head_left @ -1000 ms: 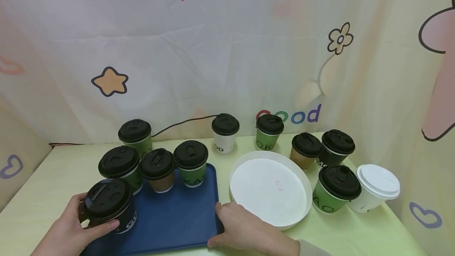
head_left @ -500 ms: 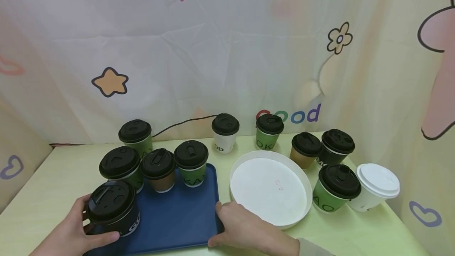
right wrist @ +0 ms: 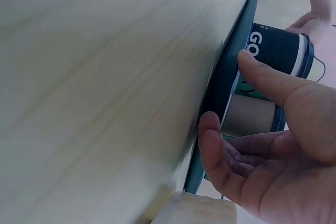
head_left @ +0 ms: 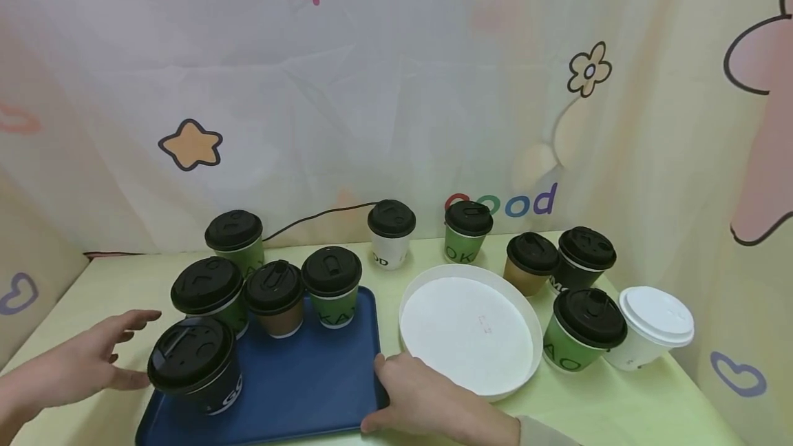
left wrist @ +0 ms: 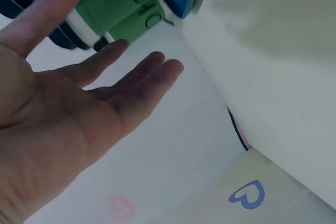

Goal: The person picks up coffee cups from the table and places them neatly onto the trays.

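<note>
My left hand [head_left: 80, 363], fingers spread, is just left of a black-lidded black paper cup [head_left: 207, 384] and apart from it. That cup stands on the near left of a blue tray [head_left: 303, 391]. Behind it on the tray are a dark green cup [head_left: 230, 312], a brown cup [head_left: 281, 323] and a green cup [head_left: 334, 307], all with black lids. With thumb and curled fingers, my right hand [head_left: 427, 398] holds the tray's right edge by its near corner. The right wrist view shows the thumb [right wrist: 262, 74] at the tray's rim.
A round white dish [head_left: 471, 336] lies right of the tray. Beyond it stand a small brown cup [head_left: 526, 277], a black cup [head_left: 570, 272], a green cup [head_left: 570, 346] and a white-lidded cup [head_left: 638, 349]. Along the back are more lidded cups, including a white one [head_left: 390, 250].
My left hand has let go of the black cup and moved off to the left. Before that, the cup shifted slightly toward the near side on the tray. My right hand has stayed at the tray's edge.
</note>
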Tool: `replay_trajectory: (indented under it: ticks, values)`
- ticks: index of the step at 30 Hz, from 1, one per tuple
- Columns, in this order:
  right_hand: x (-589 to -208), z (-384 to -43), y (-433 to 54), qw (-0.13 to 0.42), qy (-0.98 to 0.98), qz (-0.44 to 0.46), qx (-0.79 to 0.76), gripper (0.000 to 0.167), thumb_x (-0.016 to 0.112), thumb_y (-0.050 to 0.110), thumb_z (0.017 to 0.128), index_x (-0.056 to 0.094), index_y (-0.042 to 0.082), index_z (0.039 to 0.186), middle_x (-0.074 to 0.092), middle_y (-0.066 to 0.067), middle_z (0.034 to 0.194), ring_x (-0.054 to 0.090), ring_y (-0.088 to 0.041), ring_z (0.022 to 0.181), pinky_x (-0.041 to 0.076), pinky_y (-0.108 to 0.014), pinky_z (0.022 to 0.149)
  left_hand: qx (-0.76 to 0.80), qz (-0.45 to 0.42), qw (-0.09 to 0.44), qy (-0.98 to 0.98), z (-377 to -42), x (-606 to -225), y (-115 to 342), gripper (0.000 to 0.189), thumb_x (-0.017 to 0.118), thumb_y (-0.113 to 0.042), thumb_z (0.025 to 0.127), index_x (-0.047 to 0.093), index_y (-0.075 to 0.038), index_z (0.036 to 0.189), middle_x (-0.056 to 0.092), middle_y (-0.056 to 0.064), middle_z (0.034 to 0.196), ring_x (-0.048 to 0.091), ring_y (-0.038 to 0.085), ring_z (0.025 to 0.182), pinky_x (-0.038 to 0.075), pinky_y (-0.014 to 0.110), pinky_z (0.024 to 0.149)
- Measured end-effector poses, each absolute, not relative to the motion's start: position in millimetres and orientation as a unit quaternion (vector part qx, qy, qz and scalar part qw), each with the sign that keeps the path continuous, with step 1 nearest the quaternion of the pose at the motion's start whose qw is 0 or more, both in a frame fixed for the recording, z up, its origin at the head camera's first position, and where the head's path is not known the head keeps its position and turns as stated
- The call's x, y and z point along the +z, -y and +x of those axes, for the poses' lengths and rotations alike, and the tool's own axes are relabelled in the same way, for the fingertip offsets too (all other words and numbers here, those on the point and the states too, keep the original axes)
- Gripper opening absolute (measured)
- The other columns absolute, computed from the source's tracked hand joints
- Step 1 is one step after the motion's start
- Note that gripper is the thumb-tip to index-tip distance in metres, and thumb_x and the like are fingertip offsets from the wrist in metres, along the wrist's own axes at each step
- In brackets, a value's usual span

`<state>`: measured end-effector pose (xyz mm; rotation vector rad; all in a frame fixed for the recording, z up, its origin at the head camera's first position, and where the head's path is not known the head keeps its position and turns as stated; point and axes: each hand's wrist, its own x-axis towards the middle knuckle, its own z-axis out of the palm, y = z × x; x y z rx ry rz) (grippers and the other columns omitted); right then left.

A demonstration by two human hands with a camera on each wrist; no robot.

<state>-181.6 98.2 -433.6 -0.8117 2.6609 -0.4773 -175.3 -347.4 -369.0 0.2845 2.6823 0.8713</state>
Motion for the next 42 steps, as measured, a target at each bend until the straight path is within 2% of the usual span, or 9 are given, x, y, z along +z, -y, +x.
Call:
replay_trajectory:
  ticks: [6,11,20,28,36,42]
  values:
    - [-414.6,-175.3,-96.0,0.177,-0.928,-0.277,-0.174,0.067,0.089,0.049,0.078,0.064,0.002,0.118,0.064,0.002,0.089,0.060,-0.005,0.081,0.055,-0.026,0.074,0.291,0.083,0.145,-0.942,-198.3,-358.9,353.3,0.078,0.067,-0.030,0.101,0.026,0.012,0.152,0.030,0.046,0.145,0.034,0.068,0.128,0.046,0.068,0.091]
    - [-408.9,-173.8,-93.8,0.199,-0.930,-0.254,-0.174,0.064,0.088,0.048,0.079,0.064,0.003,0.118,0.063,0.002,0.089,0.059,-0.004,0.080,0.055,-0.026,0.074,0.306,0.079,0.140,-0.939,-214.2,-361.7,352.2,0.074,0.055,-0.037,0.107,0.026,0.015,0.151,0.027,0.045,0.149,0.034,0.066,0.130,0.046,0.068,0.094]
    - [-406.1,-168.9,-92.1,0.194,-0.935,-0.238,-0.176,0.060,0.089,0.045,0.078,0.065,0.005,0.115,0.062,0.002,0.089,0.060,-0.005,0.082,0.054,-0.026,0.074,0.329,0.104,0.071,-0.936,-237.3,-371.9,352.0,0.057,0.051,-0.018,0.110,0.029,0.020,0.146,0.033,0.044,0.146,0.041,0.064,0.128,0.047,0.066,0.095]
    - [-403.6,-170.0,-91.9,0.200,-0.935,-0.236,-0.173,0.064,0.089,0.046,0.079,0.065,0.003,0.120,0.063,0.001,0.092,0.060,-0.005,0.084,0.054,-0.026,0.077,0.348,0.086,0.057,-0.932,-257.6,-370.2,346.3,0.067,0.047,-0.034,0.111,0.026,0.017,0.149,0.031,0.043,0.147,0.036,0.064,0.131,0.043,0.071,0.096]
    - [-404.3,-169.1,-91.5,0.202,-0.934,-0.237,-0.176,0.066,0.089,0.046,0.078,0.064,0.002,0.121,0.064,0.000,0.092,0.061,-0.005,0.085,0.054,-0.026,0.077,0.393,0.112,0.073,-0.910,-272.6,-369.5,338.0,0.070,0.053,-0.024,0.110,0.016,0.017,0.153,0.023,0.043,0.152,0.031,0.064,0.135,0.037,0.073,0.102]
    - [-404.1,-170.6,-92.4,0.203,-0.933,-0.238,-0.176,0.066,0.089,0.047,0.078,0.064,0.002,0.121,0.065,0.000,0.093,0.061,-0.004,0.086,0.054,-0.025,0.078,0.411,0.108,0.081,-0.902,-284.6,-372.0,335.9,0.077,0.058,-0.023,0.108,0.012,0.016,0.154,0.020,0.043,0.154,0.029,0.063,0.138,0.035,0.072,0.104]
